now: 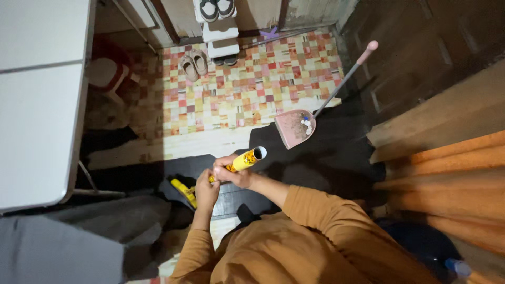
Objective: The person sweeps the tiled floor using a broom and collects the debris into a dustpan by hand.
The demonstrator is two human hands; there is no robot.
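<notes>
Checkered floor [252, 89], pink dustpan [296, 128] nearby, both hands [221, 181] wrapped around yellow tube [244, 159]

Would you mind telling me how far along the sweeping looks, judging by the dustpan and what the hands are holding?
Done: the pink long-handled dustpan already holds some debris and rests on the floor. In hand: the right hand and left hand both grip a yellow patterned tube-like handle, its lower yellow end near the dark floor. Left: the debris is not yet emptied from the dustpan.
</notes>
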